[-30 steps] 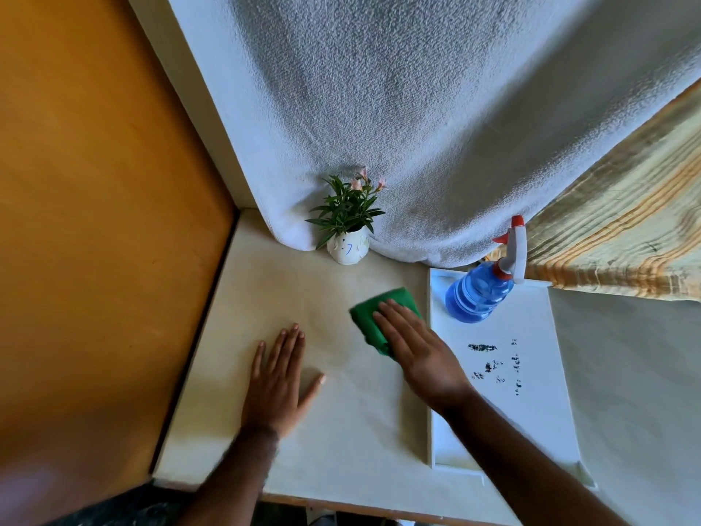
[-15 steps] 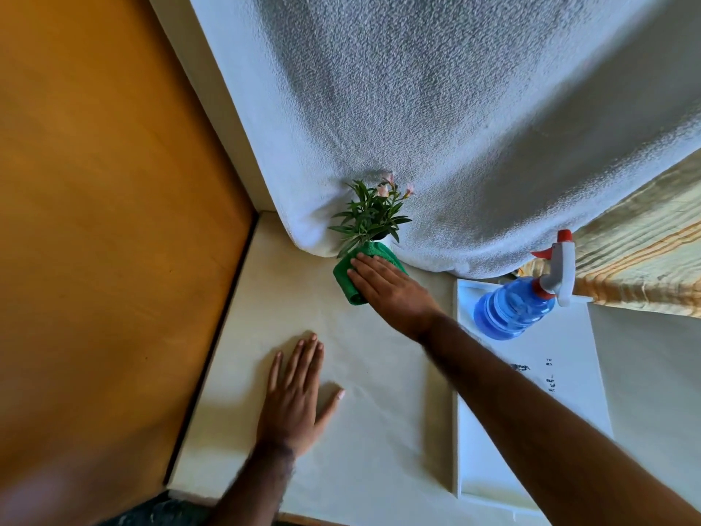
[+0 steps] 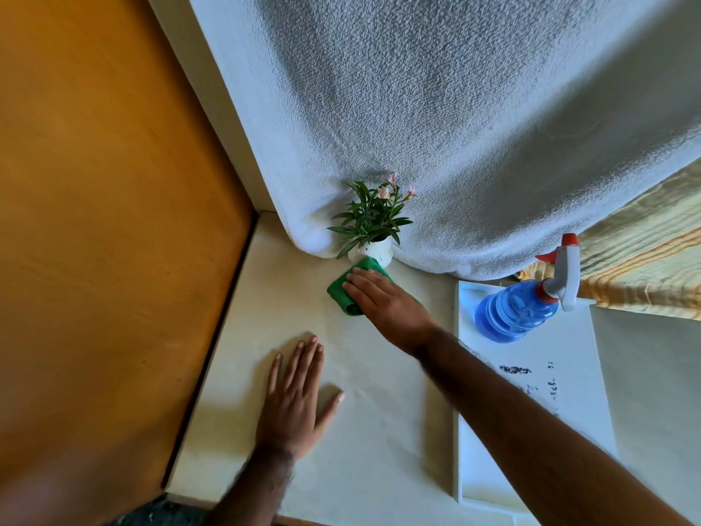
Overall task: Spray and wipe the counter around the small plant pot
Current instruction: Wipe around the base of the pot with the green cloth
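A small white plant pot (image 3: 375, 251) with green leaves and pink flowers stands at the back of the cream counter (image 3: 364, 442), against a hanging white towel. My right hand (image 3: 387, 301) lies flat on a folded green cloth (image 3: 343, 290), pressing it to the counter right in front of the pot, the cloth touching the pot's base. My left hand (image 3: 296, 396) rests flat on the counter nearer to me, fingers spread, holding nothing. A blue spray bottle (image 3: 519, 309) with a white and red trigger lies on a white tray (image 3: 561, 377) to the right.
The white towel (image 3: 455, 127) hangs behind the pot and bottle. An orange wooden panel (image 3: 106, 222) borders the counter on the left. A striped yellow cloth (image 3: 645, 275) sits at the far right. The tray bears small dark marks.
My right hand slid the green cloth away from the tray's edge, back and left, up to the pot's base. My left hand stayed flat on the counter.
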{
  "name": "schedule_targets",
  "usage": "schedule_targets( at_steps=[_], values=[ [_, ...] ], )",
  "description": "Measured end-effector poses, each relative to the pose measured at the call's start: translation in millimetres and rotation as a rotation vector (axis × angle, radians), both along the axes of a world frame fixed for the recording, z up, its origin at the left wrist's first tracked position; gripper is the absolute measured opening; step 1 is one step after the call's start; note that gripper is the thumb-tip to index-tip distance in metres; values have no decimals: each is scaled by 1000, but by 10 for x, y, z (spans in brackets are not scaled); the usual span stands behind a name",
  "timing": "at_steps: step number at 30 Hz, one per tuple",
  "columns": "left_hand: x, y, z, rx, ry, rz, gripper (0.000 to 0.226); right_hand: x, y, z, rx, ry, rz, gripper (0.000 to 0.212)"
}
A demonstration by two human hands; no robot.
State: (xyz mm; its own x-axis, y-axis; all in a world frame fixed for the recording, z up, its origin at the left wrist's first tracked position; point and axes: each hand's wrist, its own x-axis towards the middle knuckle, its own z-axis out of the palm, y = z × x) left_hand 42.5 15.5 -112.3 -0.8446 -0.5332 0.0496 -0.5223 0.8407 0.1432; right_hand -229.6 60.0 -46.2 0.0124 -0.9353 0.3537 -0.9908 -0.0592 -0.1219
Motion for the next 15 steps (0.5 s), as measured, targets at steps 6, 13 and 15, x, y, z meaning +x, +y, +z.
schedule_targets(
  at_steps=[6, 13, 15],
  values=[
    [-2, 12, 17, -10, 33, 4, 86, -199, -195, 92, -57, 132, 56, 39],
    [-1, -2, 13, 7, -16, 7, 90, -226, -162, -37, 37, 51, 48, 40],
    [-2, -1, 12, 13, -23, 9, 91, -172, -145, -53, 59, -4, 30, 41]
  ],
)
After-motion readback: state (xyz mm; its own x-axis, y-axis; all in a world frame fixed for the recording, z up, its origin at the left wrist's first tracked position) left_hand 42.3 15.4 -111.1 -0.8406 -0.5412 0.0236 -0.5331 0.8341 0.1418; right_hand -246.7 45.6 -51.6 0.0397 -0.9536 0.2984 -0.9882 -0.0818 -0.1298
